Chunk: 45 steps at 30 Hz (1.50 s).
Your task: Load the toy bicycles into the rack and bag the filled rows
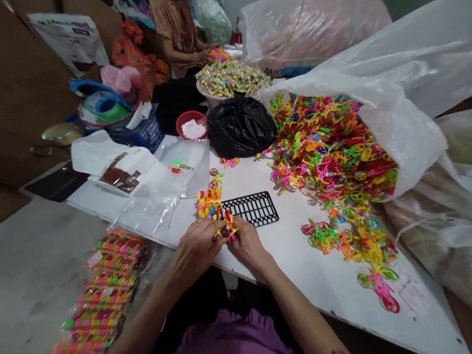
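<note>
My left hand [200, 240] and my right hand [249, 243] are close together at the table's near edge. Fingers of both are closed around a small bunch of colourful plastic toys [230, 233] in orange, yellow and pink; the exact shape is partly hidden by my fingers. Just beyond my left hand, rows of yellow, orange and blue plastic toys [209, 201] lie grouped together. A black plastic grid tray [254, 208] rests flat beyond my right hand, its left end partly covered by the toys and my fingers.
At right, a large clear bag [414, 122] spills a heap of wheeled plastic toys [331, 150] onto the white table [286, 273]. A black bag [242, 127], red bowl [184, 117] and blue basket [147, 134] stand behind. Packed toys [101, 296] lie lower left. Another person [177, 39] sits opposite.
</note>
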Available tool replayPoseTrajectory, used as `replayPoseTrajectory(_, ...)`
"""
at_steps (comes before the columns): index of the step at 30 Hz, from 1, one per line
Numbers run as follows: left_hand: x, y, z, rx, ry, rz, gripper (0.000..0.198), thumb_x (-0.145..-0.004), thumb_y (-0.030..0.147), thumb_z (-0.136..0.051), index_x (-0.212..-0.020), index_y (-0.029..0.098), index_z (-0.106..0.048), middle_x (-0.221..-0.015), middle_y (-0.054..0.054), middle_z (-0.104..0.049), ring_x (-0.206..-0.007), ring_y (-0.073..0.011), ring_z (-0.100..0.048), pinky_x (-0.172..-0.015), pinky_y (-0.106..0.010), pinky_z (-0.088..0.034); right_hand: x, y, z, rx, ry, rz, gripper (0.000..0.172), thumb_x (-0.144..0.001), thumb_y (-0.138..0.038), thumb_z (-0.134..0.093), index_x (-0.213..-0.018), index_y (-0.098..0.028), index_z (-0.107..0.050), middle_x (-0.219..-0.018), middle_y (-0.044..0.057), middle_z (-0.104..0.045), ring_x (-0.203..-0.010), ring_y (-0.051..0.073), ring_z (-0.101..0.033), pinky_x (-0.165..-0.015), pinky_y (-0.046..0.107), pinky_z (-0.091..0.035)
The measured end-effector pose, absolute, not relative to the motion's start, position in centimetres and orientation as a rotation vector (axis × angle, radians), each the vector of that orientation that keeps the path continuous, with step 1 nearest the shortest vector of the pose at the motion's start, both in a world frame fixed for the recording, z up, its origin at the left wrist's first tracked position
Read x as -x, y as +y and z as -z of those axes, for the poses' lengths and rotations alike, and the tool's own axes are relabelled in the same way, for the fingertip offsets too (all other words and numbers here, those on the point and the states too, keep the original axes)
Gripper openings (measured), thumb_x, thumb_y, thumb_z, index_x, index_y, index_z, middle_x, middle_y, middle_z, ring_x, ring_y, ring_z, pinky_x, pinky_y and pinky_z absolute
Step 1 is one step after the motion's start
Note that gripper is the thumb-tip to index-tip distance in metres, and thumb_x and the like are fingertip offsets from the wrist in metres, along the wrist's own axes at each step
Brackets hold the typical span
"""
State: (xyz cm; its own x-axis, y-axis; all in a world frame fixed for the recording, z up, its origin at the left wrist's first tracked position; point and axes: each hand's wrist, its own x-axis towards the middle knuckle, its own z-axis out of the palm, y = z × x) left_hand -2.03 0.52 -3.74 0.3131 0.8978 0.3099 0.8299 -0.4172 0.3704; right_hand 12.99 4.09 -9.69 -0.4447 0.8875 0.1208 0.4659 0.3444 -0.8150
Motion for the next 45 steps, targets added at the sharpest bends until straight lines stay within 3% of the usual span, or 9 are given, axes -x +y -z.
replayPoseTrajectory(4, 1.1, 0.6, 3.7, -2.498, 1.643, -0.704, 0.031, -0.081, 0.031, -0.057, -0.108, 0.016, -0.056, -0.095, -0.007, -0.063, -0.089, -0.0208, -0.056, -0.077, -0.034, -0.046, -13.0, 4.1, 8.9, 1.284, -2.109, -0.984, 0.008, -0.076, -0.013, -0.048, -0.08, -0.017, -0.053, -0.08, 0.001, -0.053, -0.07, 0.013, -0.049, -0.062, 0.022, -0.036)
replayPoseTrajectory(10, 0.2, 1.1, 5.1, -2.591, 1.817, -0.744, 0.017, -0.086, 0.025, -0.051, -0.098, 0.02, -0.062, -0.078, -0.003, -0.064, -0.075, -0.0186, -0.059, -0.071, -0.033, -0.046, -12.4, 5.0, 8.4, 1.329, -2.285, -0.951, 0.011, -0.079, -0.011, -0.043, -0.077, -0.017, -0.053, -0.081, 0.003, -0.052, -0.073, 0.014, -0.05, -0.065, 0.023, -0.037)
replayPoseTrajectory(14, 0.8, 0.7, 6.1, -2.638, 1.72, -0.9, 0.016, -0.087, 0.022, -0.048, -0.096, 0.018, -0.061, -0.086, -0.003, -0.066, -0.084, -0.0165, -0.06, -0.08, -0.031, -0.046, -12.8, 5.8, 8.2, 1.259, -2.355, -0.967, 0.008, -0.076, -0.012, -0.048, -0.08, -0.017, -0.052, -0.083, 0.002, -0.05, -0.072, 0.013, -0.049, -0.063, 0.022, -0.036)
replayPoseTrajectory(19, 2.3, -0.1, 7.0, -2.789, 1.557, -0.844, 0.028, -0.087, 0.017, -0.044, -0.113, 0.016, -0.055, -0.102, -0.007, -0.065, -0.097, -0.0173, -0.059, -0.088, -0.031, -0.045, -12.8, 5.4, 8.8, 1.204, -2.489, -0.835, 0.008, -0.079, -0.02, -0.049, -0.086, -0.019, -0.054, -0.084, 0.002, -0.052, -0.073, 0.015, -0.048, -0.057, 0.022, -0.034)
replayPoseTrajectory(25, 4.0, -1.3, 6.7, -2.901, 1.393, -0.743, 0.038, -0.085, 0.009, -0.03, -0.111, 0.019, -0.057, -0.1, -0.004, -0.067, -0.093, -0.0159, -0.061, -0.081, -0.026, -0.049, -17.1, 6.4, 8.4, 1.021, -2.458, -0.907, 0.021, -0.081, -0.018, -0.053, -0.102, -0.021, -0.056, -0.091, 0.002, -0.056, -0.084, 0.013, -0.052, -0.072, 0.021, -0.04)
replayPoseTrajectory(33, 4.3, -2.5, 7.2, -2.962, 1.435, -0.678, 0.039, -0.081, 0.009, -0.037, -0.113, 0.02, -0.056, -0.101, -0.004, -0.066, -0.09, -0.0164, -0.063, -0.079, -0.026, -0.05, -25.1, 15.5, 3.3, 1.912, -2.33, -0.015, 0.032, -0.079, -0.012, -0.051, -0.111, -0.014, -0.055, -0.115, 0.018, -0.052, -0.107, 0.029, -0.046, -0.086, 0.039, -0.036)
replayPoseTrajectory(37, 4.5, -2.7, 7.9, -2.975, 1.438, -0.843, 0.034, -0.082, 0.012, -0.041, -0.111, 0.022, -0.056, -0.099, -0.005, -0.066, -0.088, -0.017, -0.062, -0.079, -0.028, -0.048, -26.4, 16.1, 3.2, 2.033, -2.368, -0.063, 0.033, -0.076, -0.011, -0.054, -0.108, -0.015, -0.058, -0.098, 0.014, -0.062, -0.094, 0.025, -0.055, -0.077, 0.032, -0.04)
replayPoseTrajectory(41, 3.8, 0.4, 3.1, -2.735, 1.549, -1.059, 0.027, -0.083, 0.026, -0.049, -0.109, 0.023, -0.057, -0.099, -0.006, -0.065, -0.093, -0.0208, -0.06, -0.083, -0.034, -0.046, -26.9, 15.2, 0.4, 1.73, -2.332, -0.349, 0.032, -0.08, -0.01, -0.046, -0.109, -0.017, -0.058, -0.09, 0.006, -0.065, -0.077, 0.016, -0.058, -0.069, 0.025, -0.041)
replayPoseTrajectory(45, 0.0, 7.8, -2.8, -2.178, 1.437, -1.059, 0.051, -0.072, 0.041, -0.063, -0.117, 0.02, -0.052, -0.117, -0.011, -0.057, -0.103, -0.0251, -0.055, -0.089, -0.042, -0.044, -24.8, 14.3, -4.9, 1.273, -2.381, -0.663, 0.035, -0.082, -0.015, -0.049, -0.116, -0.021, -0.054, -0.087, 0.0, -0.063, -0.072, 0.012, -0.056, -0.068, 0.024, -0.041)
